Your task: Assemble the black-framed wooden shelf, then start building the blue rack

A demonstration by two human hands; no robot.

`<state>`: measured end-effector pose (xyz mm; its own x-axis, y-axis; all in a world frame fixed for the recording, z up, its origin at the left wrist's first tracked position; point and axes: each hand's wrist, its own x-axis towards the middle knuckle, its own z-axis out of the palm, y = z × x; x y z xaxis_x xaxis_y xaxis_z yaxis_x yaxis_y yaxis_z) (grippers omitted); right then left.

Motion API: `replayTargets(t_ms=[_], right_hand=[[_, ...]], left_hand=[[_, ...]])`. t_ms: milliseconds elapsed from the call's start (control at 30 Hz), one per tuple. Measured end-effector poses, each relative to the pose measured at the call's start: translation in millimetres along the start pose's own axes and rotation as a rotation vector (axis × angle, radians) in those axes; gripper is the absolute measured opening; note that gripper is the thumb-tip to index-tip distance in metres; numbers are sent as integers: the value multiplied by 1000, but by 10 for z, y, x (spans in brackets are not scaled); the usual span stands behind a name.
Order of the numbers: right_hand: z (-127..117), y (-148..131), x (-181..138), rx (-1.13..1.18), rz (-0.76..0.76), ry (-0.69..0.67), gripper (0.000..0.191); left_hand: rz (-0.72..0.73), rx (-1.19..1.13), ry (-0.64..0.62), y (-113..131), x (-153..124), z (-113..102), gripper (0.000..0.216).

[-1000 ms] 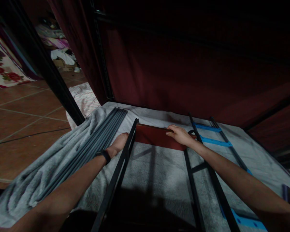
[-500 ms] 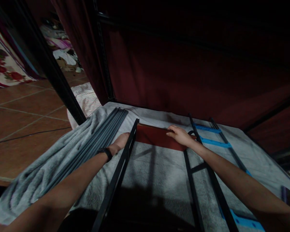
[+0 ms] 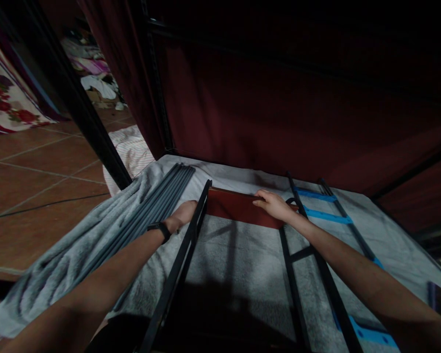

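Observation:
A black metal frame [image 3: 176, 274] lies on a grey towel [image 3: 238, 255], with a dark red fabric panel [image 3: 238, 208] stretched across its far end. My left hand [image 3: 183, 215], a black band on its wrist, is closed around the frame's left rail near the panel's left end. My right hand [image 3: 274, 203] rests on the panel's top edge at its right end, fingers curled over it. Its fingertips are partly hidden behind the edge.
A bundle of grey metal rods [image 3: 147, 215] lies on the towel to the left. A second black frame with blue tape strips [image 3: 321, 206] lies to the right. Dark red fabric walls [image 3: 279, 113] stand behind. Tiled floor [image 3: 33, 181] and a black post [image 3: 81, 117] are at left.
The view has shifted slightly. Both hands stay where they were on the frame and the panel.

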<state>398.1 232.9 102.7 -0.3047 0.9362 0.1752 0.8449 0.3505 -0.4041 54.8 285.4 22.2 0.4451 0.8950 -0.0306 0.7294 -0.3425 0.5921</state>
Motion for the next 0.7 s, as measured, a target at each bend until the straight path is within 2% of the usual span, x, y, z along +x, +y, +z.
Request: replayTargets(t_ms=[233,367,567,700], right_hand=[[-9,-20,-8,-3,2,-12,12],[-12,-30,-7,-15,5,-4,11],[-6,-12,0,-4,0,-8,11],[-3,-20,-5,-3,13,5,12]], left_hand=[[1,-87,15,5,7,9,16],[-51,-80,19,14,0,5,16],[31,-87,21,19,-22,-15,18],[-37,-81,34,9,-28,12,22]])
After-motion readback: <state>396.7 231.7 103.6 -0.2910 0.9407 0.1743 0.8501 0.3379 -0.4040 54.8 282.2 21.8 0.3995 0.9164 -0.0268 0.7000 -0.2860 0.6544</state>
